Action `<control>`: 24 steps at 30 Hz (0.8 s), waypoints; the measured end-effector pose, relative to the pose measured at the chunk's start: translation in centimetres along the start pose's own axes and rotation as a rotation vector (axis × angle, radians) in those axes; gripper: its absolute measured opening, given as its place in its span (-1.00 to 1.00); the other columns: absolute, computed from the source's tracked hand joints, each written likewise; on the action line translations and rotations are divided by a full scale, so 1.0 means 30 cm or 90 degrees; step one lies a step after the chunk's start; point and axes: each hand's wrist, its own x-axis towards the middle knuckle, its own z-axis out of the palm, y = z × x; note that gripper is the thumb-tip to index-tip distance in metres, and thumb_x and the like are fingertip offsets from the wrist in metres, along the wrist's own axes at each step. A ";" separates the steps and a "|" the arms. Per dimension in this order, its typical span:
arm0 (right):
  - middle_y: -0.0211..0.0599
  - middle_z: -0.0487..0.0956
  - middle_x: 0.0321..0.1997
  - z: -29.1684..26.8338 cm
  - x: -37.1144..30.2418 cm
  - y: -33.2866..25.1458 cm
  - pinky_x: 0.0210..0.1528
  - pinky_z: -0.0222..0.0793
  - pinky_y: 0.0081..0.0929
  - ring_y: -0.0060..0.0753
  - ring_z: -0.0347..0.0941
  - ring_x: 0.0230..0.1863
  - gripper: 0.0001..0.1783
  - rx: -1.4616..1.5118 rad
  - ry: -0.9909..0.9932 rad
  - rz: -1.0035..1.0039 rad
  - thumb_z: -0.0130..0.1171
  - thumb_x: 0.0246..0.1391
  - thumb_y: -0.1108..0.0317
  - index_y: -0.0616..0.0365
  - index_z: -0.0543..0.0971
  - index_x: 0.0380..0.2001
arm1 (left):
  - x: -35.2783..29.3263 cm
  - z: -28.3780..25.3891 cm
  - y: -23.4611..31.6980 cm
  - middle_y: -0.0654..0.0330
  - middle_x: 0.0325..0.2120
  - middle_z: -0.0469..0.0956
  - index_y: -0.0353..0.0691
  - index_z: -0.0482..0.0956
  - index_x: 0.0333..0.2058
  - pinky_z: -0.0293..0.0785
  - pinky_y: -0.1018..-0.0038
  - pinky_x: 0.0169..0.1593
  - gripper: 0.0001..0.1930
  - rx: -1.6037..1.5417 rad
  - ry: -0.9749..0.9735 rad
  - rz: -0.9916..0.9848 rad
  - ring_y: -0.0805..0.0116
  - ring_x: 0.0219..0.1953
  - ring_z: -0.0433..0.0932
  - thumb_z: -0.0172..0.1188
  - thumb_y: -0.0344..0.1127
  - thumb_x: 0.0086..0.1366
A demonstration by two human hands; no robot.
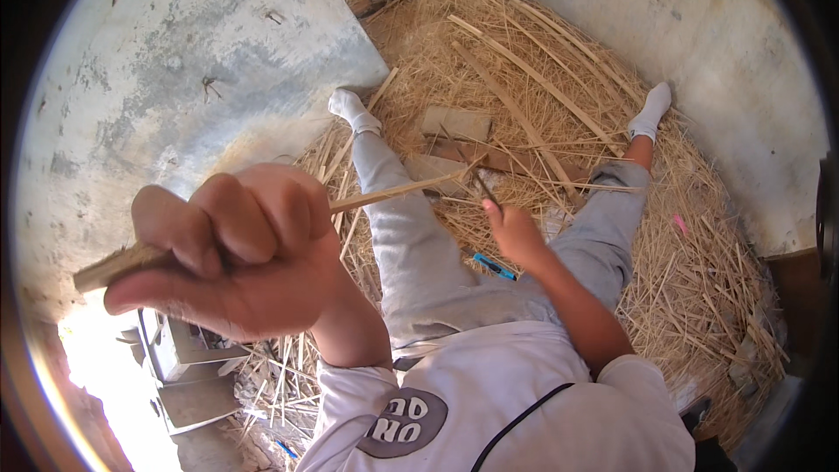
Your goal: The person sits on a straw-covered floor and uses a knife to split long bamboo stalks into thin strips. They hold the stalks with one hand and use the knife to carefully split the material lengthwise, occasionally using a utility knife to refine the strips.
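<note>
- The hands are apart: the left hand [253,249], raised close to the camera, is clamped round a wooden strip [398,190]; the right hand [520,236], lower down between the thighs, is closed on a knife [488,190].
- The strip's blunt end juts out past the left thumb; its thin end reaches over the middle of the floor, beside the blade.
- The floor, strewn with shavings [699,297], is bounded by the left wall [218,61], whose corner comes down near the left foot [347,107], and by the curving right wall [725,61].
- Between the spread legs there is room around the blade, above a block [456,123], a brown board [516,160] and loose slats [533,92].
- A blue tool [495,267] lies just beside the right thigh.
- The left fist hides the strip's middle, and the right hand covers most of the knife's handle.
- Whether blade and strip touch is hard to tell.
- Glare washes out the lower left.
</note>
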 end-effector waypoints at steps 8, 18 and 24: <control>-0.47 0.19 -0.80 0.044 0.102 0.105 -0.75 0.01 -0.44 -0.57 0.03 -0.83 -0.29 0.393 -0.213 0.062 -0.07 0.30 -0.32 0.08 0.28 -0.67 | 0.034 -0.088 -0.005 0.45 -0.77 0.00 0.01 0.18 -0.50 -0.18 0.59 -0.79 -0.45 -0.085 -0.071 0.008 0.63 -0.81 -0.17 -0.28 0.34 0.45; -0.54 0.16 -0.80 0.048 0.118 0.095 -0.82 -0.07 -0.56 -0.66 0.01 -0.87 -0.32 0.622 -0.395 0.100 -0.06 0.29 -0.34 0.02 0.26 -0.63 | 0.058 -0.295 0.028 0.48 -0.82 -0.04 -0.01 0.17 -0.52 -0.10 0.57 -0.76 -0.47 -0.131 -0.046 0.018 0.62 -0.83 -0.15 -0.15 0.28 0.46; -0.55 0.16 -0.80 0.046 0.113 0.082 -0.78 -0.04 -0.55 -0.66 0.01 -0.86 -0.32 0.659 -0.492 0.134 -0.10 0.30 -0.35 0.01 0.27 -0.62 | 0.072 -0.469 0.045 0.46 -0.83 -0.03 -0.01 0.17 -0.54 -0.08 0.57 -0.78 -0.48 -0.110 0.010 0.024 0.63 -0.84 -0.12 -0.16 0.25 0.47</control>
